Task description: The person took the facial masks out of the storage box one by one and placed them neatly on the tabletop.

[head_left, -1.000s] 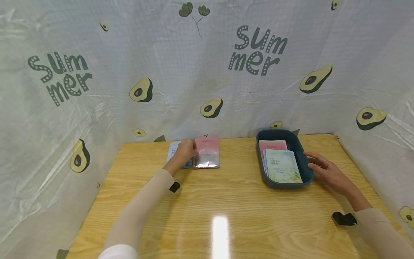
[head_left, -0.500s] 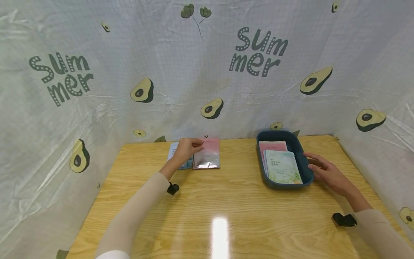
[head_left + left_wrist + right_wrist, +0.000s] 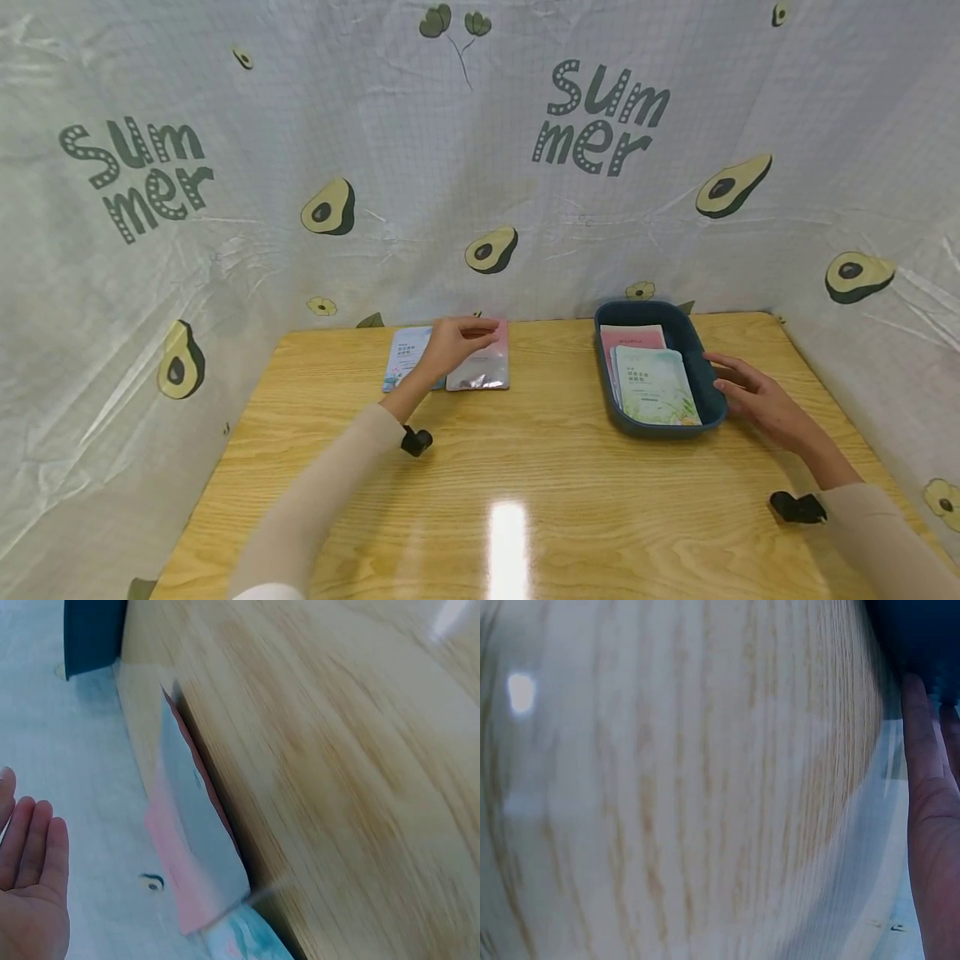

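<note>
My left hand hovers over a flat pink-and-silver packet, fingers extended and nothing in its grasp. In the left wrist view the hand shows an empty palm beside the packet. A pale blue printed packet lies to its left, partly covered by my wrist. At the right, my right hand rests its fingertips against the outer right side of a dark blue plastic bin. Inside the bin a light green packet lies on top, with a pink packet behind it.
The packets and bin stand along the back of a wooden table. A white avocado-print cloth hangs behind the table and at both sides. Each wrist wears a small black camera, such as the left wrist camera.
My left hand has shifted right, from between the two packets to over the pink one, and its fingers have straightened. The right hand and bin have stayed put.
</note>
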Demonstrator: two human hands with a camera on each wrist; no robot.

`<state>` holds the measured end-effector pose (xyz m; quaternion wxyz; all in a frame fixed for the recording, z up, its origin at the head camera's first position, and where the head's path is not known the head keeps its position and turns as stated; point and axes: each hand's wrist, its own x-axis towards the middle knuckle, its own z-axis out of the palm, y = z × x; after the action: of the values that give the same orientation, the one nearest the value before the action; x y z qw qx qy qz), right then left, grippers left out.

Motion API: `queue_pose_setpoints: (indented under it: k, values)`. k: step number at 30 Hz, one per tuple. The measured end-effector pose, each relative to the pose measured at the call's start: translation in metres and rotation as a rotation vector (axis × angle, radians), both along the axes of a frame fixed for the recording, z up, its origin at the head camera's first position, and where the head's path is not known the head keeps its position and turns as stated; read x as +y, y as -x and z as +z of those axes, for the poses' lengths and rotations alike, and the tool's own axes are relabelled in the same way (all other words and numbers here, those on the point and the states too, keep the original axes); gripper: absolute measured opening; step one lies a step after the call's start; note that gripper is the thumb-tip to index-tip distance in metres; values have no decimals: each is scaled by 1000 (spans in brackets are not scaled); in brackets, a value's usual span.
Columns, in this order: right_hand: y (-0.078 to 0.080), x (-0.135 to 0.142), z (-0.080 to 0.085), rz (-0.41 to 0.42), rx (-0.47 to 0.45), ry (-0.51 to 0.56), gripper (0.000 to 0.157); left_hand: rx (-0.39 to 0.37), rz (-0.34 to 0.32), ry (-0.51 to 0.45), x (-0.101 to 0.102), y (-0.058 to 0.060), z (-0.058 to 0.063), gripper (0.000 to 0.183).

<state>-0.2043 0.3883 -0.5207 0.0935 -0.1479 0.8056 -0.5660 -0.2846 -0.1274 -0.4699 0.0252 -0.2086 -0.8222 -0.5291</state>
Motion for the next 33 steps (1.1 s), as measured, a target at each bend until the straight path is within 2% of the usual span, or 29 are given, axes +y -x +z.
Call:
queue_pose_setpoints:
  k: [15,21,26,30,33]
  values:
    - [-1,-1,0,0,2,-7,54,-47,-172,-169,72,0,5,30]
    - [0,1,-2,1,0,12,54,-103,-279,-221,105,2,2,32]
    - [0,1,-2,-16,-17,8,54,-188,-374,-232,126,5,-4,35]
    - [0,0,-1,0,-7,1,55,-193,-430,-191,140,11,-5,35]
    - [-1,1,-1,3,-6,7,54,-191,-493,-156,152,18,0,37]
